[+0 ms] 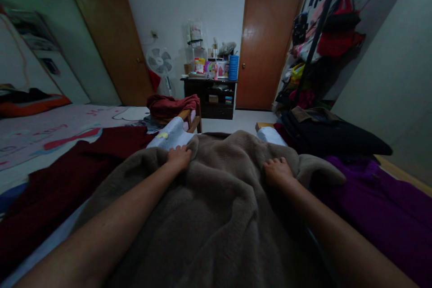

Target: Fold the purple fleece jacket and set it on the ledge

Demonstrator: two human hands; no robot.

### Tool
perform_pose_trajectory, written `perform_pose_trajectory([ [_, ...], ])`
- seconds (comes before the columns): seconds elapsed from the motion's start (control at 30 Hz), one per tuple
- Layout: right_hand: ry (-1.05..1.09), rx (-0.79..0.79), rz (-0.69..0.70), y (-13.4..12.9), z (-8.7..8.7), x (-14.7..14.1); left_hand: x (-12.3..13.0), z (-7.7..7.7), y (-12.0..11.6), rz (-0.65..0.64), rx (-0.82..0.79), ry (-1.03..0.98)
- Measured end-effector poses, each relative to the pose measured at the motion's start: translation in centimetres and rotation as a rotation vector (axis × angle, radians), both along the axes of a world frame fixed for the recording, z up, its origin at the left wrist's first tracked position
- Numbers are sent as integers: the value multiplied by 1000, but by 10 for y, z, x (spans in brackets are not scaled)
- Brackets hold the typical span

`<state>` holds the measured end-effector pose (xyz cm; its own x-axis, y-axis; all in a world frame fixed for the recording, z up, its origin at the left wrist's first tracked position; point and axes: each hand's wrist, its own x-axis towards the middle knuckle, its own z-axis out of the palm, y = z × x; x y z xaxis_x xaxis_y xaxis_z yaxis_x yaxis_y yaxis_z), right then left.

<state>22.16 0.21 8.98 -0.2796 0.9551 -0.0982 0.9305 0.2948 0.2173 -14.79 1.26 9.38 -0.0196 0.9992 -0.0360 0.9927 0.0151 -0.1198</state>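
Note:
A large brown plush cloth (216, 207), a garment or a blanket, lies rumpled across the bed in front of me. My left hand (179, 158) is closed on its upper left part, the fingers curled into the pile. On the upper right part, my right hand (278, 172) grips it too, fingertips bent over a fold. Between the hands the fabric rises in loose folds, and a flap of it sticks out to the right. Both thumbs are mostly hidden.
Dark red clothing (84, 162) is spread at the left, and a purple garment (381, 207) at the right. Behind the purple one is a stack of dark folded clothes (334, 132). Farther off stand a fan (160, 60), a dark cabinet (205, 99) and a wooden door (266, 49).

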Motion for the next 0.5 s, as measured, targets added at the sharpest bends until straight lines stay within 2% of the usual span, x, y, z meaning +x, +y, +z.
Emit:
perform_pose_trajectory([
  [0.17,-14,25,21,-1,8,-1,14,-19,6,-115,96,-51],
  [0.27,-39,31,5,-1,31,-2,17,-30,8,-94,-9,-55],
  [0.4,-99,68,17,1,72,7,18,-31,9,-20,-59,-47],
  [0.5,-127,58,-15,4,81,18,16,-26,13,30,-45,-56],
])
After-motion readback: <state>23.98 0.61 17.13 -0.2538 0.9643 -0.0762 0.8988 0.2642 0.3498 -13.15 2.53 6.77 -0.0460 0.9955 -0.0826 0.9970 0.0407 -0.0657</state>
